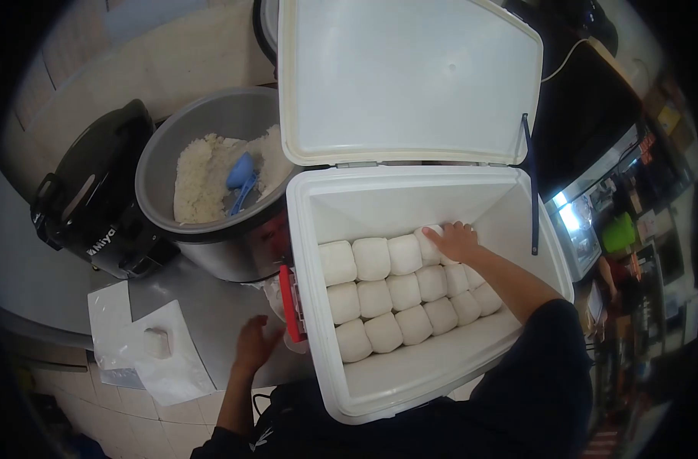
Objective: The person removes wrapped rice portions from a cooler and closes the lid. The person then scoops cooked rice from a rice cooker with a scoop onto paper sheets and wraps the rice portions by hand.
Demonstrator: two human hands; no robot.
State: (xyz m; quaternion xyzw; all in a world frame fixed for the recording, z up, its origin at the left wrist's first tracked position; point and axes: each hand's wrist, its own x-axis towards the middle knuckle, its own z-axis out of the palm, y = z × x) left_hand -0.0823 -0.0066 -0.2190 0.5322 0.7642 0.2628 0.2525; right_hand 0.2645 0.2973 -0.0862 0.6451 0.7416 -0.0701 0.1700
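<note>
A large white cooler box stands with its lid raised, holding several rounded white packets set in rows; they look like wrapped rice. Inside it, my right hand reaches to the far row, with thumb and fingers around a white packet. Part of that packet is hidden by the hand. My left hand is outside the box on its left, near the red latch. Its fingers are apart and nothing shows in them.
Left of the box, a big rice pot holds cooked rice and a blue scoop. Beside it sits a black rice cooker. White plastic sheets lie on the metal table, with a small white block on one.
</note>
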